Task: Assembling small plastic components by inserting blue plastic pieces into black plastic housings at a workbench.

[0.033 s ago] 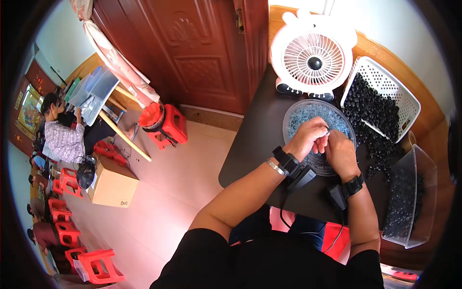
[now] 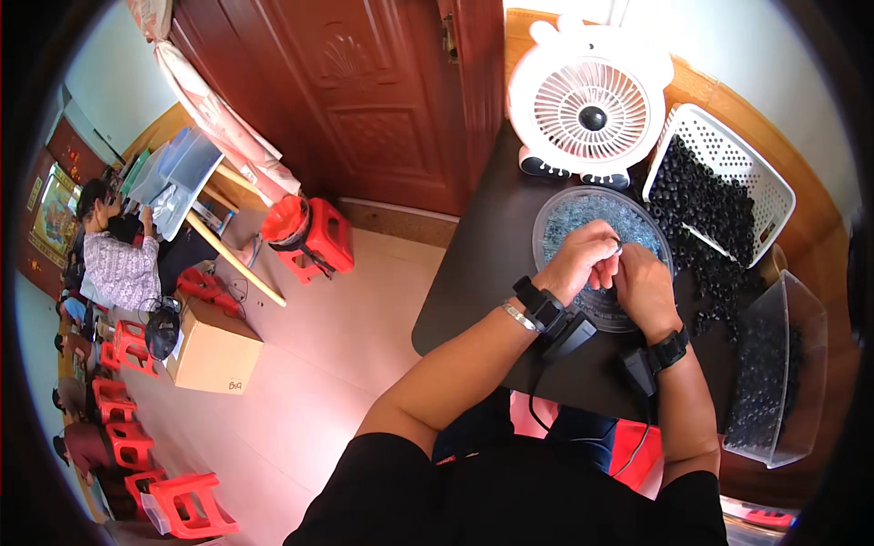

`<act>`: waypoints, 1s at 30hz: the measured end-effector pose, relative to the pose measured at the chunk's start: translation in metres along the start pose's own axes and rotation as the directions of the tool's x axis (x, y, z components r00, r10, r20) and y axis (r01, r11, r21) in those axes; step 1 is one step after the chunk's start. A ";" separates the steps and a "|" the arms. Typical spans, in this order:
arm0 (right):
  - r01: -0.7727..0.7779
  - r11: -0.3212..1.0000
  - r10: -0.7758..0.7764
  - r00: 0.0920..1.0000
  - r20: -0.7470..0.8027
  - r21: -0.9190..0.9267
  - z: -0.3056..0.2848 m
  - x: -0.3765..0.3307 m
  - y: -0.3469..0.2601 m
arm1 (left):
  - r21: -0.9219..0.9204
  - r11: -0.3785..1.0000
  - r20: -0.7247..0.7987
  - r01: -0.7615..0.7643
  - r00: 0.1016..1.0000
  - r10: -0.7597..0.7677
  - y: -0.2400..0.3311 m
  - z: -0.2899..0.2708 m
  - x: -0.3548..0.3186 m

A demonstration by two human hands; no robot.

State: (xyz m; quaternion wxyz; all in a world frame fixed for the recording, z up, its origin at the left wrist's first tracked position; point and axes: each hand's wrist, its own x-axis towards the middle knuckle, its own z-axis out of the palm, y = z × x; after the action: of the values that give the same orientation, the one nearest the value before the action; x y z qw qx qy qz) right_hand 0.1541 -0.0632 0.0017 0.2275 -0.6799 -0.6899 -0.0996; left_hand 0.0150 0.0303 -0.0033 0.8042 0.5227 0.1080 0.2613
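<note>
Left hand's (image 2: 583, 258) fingers pinched one small dark piece (image 2: 620, 246) over the round tub (image 2: 608, 315); right hand's (image 2: 646, 289) fingers were hidden, couldn't tell. Piece looked light, stiff, maybe slick; I'd have gripped its edge. From tub: one fan (image 2: 593, 118) at 12, one basket (image 2: 731, 132) at 2, one bin (image 2: 806, 414) at 4.

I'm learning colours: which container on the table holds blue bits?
The round clear tray under the hands; the white basket and rectangular clear bin hold black pieces.

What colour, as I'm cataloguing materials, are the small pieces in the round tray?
The small pieces are light blue, seen best in the head view.
</note>
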 end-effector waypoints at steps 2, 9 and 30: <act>-0.051 0.999 0.051 0.998 -0.032 0.016 -0.007 0.001 -0.001 | 0.022 0.999 0.000 0.032 0.999 -0.032 0.002 0.001 0.000; -0.346 0.493 0.340 0.921 0.190 0.798 -0.015 0.003 0.008 | 0.198 0.980 -0.047 -0.003 0.999 0.013 0.012 -0.003 -0.009; -0.147 0.401 0.325 0.946 0.010 0.904 0.000 -0.006 0.007 | -0.029 0.996 0.035 0.087 0.996 -0.086 -0.002 0.003 -0.005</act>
State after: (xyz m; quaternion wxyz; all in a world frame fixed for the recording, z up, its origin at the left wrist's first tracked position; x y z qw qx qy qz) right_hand 0.1606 -0.0681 -0.0025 0.6209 -0.5354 -0.5117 0.2568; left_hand 0.0125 0.0244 -0.0041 0.8245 0.5095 0.1131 0.2189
